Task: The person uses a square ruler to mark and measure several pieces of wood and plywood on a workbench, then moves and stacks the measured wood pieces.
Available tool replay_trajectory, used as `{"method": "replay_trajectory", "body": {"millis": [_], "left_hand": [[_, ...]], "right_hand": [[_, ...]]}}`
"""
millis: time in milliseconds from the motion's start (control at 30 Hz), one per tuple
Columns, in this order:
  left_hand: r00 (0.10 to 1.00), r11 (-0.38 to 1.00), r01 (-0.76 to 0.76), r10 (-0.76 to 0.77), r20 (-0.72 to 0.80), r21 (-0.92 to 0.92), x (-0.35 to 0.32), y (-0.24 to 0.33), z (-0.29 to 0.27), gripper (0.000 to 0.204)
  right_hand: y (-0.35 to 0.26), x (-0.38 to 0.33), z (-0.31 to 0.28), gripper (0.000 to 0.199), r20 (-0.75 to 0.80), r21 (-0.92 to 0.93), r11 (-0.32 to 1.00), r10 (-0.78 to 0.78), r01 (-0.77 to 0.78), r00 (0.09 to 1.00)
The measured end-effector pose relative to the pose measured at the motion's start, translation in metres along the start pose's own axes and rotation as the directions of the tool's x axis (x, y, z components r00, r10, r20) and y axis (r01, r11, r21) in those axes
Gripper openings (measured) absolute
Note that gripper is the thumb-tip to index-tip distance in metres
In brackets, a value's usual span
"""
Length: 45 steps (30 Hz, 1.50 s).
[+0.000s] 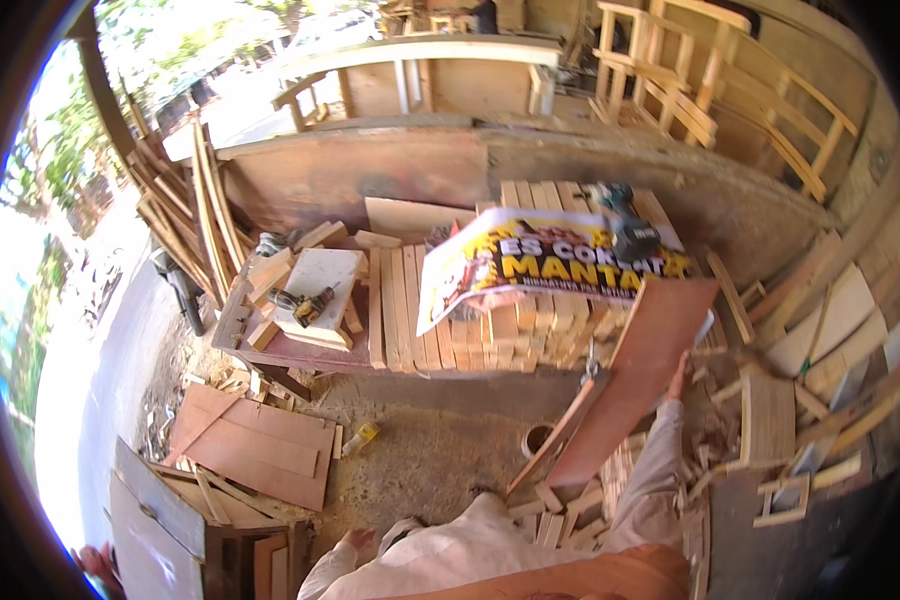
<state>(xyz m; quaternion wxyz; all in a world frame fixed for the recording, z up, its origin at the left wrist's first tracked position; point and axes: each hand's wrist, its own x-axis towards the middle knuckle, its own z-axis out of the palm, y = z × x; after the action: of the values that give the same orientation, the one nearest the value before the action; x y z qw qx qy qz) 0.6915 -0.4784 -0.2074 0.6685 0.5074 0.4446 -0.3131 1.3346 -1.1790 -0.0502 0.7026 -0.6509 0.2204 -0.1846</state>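
My right hand point(678, 380) is closed on the right edge of a long reddish-brown plywood board point(642, 350), which stands tilted on the right. Its fingers are partly hidden behind the board. A narrow wooden strip point(558, 432) leans along the board's left side. Low by my body hangs my left hand point(362, 543), small in view, fingers loosely apart and nothing seen in it. Beyond the board, stacked wooden slats point(410, 310) lie under a printed banner point(470, 270), with a dark green cordless drill point(630, 232) on top. A yellow-and-black drill point(307, 305) rests on a pale board point(322, 275).
Loose plywood sheets point(255, 440) and a yellow object point(360, 438) lie on the floor at left. Wood offcuts point(570, 515) surround my right side. A grey panel point(155, 530) stands at lower left. Long strips point(210, 220) lean beside the workbench; wooden frames point(670, 80) stand behind.
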Motion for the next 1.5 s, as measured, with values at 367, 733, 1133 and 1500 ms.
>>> {"method": "replay_trajectory", "body": {"millis": [367, 733, 1133, 1500], "left_hand": [[0.871, 0.989, 0.141, -0.148, -0.468, -0.050, -0.088, -0.010, 0.055, 0.060], [0.966, 0.995, -0.093, 0.096, -0.238, 0.025, 0.000, -0.031, 0.019, 0.049], [0.794, 0.776, -0.605, 0.603, 0.071, 0.176, -0.094, 0.066, 0.198, 0.059], [0.371, 0.384, -0.921, 0.916, 0.153, -0.066, -0.290, -0.022, 0.222, 0.032]], "right_hand": [[0.005, 0.034, -0.045, 0.090, 0.271, -0.064, 0.998, 0.032, -0.015, 0.962], [-0.079, -0.084, -0.084, 0.078, 0.000, 0.068, 0.995, -0.073, 0.073, 0.997], [-0.346, -0.341, 0.041, 0.046, 0.439, -0.204, 0.567, -0.675, 0.798, 0.593], [-0.460, -0.727, 0.163, 0.060, 0.692, 0.696, 0.479, -0.648, 0.535, -0.319]]}}
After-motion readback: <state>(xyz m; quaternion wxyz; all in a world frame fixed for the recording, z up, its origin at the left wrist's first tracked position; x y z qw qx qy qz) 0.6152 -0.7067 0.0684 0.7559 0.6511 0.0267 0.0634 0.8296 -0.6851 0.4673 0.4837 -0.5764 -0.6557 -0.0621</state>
